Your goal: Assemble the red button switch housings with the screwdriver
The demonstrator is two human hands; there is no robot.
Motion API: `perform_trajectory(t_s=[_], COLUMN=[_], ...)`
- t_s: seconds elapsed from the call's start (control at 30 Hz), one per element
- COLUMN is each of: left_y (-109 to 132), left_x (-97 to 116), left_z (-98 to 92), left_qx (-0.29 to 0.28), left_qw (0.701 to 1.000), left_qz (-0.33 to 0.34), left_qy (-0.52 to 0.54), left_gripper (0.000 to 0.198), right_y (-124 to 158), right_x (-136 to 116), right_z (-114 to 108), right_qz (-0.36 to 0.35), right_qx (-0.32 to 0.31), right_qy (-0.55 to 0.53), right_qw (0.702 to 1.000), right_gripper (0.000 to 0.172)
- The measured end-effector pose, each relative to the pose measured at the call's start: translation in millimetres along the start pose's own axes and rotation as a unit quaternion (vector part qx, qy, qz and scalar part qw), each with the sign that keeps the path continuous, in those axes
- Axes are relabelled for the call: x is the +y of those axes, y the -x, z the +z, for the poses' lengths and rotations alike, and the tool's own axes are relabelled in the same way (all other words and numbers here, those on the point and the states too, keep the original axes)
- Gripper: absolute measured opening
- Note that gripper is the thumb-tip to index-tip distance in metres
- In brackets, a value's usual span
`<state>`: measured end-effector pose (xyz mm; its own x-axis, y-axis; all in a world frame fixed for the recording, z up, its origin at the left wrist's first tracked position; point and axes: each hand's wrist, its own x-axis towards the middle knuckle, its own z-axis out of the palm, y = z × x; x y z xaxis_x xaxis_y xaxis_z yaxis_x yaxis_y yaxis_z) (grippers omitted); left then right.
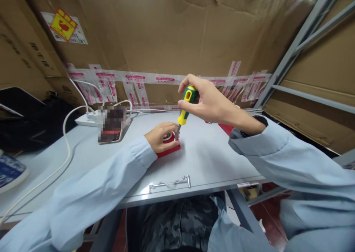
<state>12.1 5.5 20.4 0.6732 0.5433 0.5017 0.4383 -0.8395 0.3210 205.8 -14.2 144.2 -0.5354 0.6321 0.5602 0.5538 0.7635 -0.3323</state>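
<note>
Brown cardboard [155,26], banded with red-and-white tape, walls in the back edge of a pale, smooth bench [210,170]. Midway between its front and back edges sits a bright red piece [168,152] with a pale ring on top, partly hidden by the left hand [161,137] gripping it. The right hand [203,100] grasps a tilted screwdriver [183,114], green-and-yellow handled, its metal shaft reaching down to the piece.
</note>
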Motion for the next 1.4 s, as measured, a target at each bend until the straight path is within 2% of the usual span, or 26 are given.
perform_trajectory(t_s=[0.13, 0.23, 0.3, 0.37, 0.47, 0.57, 0.67, 0.77, 0.83, 0.9, 0.93, 1.0, 1.1, 1.2, 1.27, 1.33, 1.4], left_y=[9, 19, 26, 30, 33, 34, 32, 27, 24, 25, 26, 30, 33, 31, 29, 29, 30], left_x=[14, 30, 39, 41, 37, 33, 36, 40, 37, 27, 21, 7, -6, 0, 12, 24, 32], left_z=[-7.2, -5.5, 1.5, 11.3, 23.6, 26.2, 16.6, -0.5, -9.5, -12.4, -11.6, -7.6, -4.7, -12.2, -18.3, -19.3, -13.3], left_qx=[-0.026, -0.107, -0.17, -0.204, -0.217, -0.229, -0.213, -0.122, -0.042, -0.004, -0.007, -0.057, -0.105, -0.056, -0.027, -0.069, -0.144], left_qw=[0.999, 0.994, 0.985, 0.978, 0.976, 0.973, 0.977, 0.992, 0.994, 0.982, 0.975, 0.969, 0.968, 0.978, 0.99, 0.997, 0.988], left_qz=[0.003, 0.0, 0.009, 0.011, 0.007, 0.005, 0.008, 0.024, -0.012, -0.089, -0.128, -0.176, -0.197, -0.145, -0.072, 0.007, 0.036], left_qy=[-0.045, -0.029, -0.032, -0.041, -0.032, -0.021, -0.011, -0.028, -0.101, -0.167, -0.181, -0.164, -0.116, -0.137, -0.121, -0.03, 0.051], left_gripper=[0.026, 0.023, 0.023, 0.027, 0.029, 0.03, 0.029, 0.024, 0.027, 0.049, 0.06, 0.073, 0.076, 0.068, 0.05, 0.024, 0.018], right_y=[10, 15, 17, 19, 20, 22, 23, 22, 20, 17, 16, 14, 15, 18, 21, 24, 27], right_x=[0, 3, 6, 12, 22, 29, 33, 36, 39, 41, 42, 42, 42, 46, 52, 61, 69], right_z=[-3, -10, -13, -12, -4, 5, 10, 11, 13, 16, 18, 23, 30, 36, 39, 42, 44], right_qz=[-0.002, 0.013, 0.026, 0.035, 0.04, 0.041, 0.043, 0.043, 0.039, 0.031, 0.027, 0.019, 0.019, 0.018, 0.016, 0.021, 0.033], right_qx=[0.014, 0.041, 0.065, 0.078, 0.068, 0.054, 0.057, 0.09, 0.127, 0.157, 0.166, 0.173, 0.177, 0.207, 0.234, 0.252, 0.256], right_qy=[-0.042, -0.065, -0.07, -0.072, -0.075, -0.089, -0.096, -0.09, -0.082, -0.074, -0.072, -0.071, -0.086, -0.102, -0.11, -0.118, -0.122], right_qw=[0.999, 0.997, 0.995, 0.994, 0.994, 0.994, 0.993, 0.991, 0.988, 0.984, 0.983, 0.982, 0.98, 0.973, 0.966, 0.96, 0.958], right_gripper=[0.016, 0.015, 0.015, 0.016, 0.018, 0.018, 0.019, 0.018, 0.018, 0.018, 0.018, 0.017, 0.017, 0.018, 0.018, 0.018, 0.018])
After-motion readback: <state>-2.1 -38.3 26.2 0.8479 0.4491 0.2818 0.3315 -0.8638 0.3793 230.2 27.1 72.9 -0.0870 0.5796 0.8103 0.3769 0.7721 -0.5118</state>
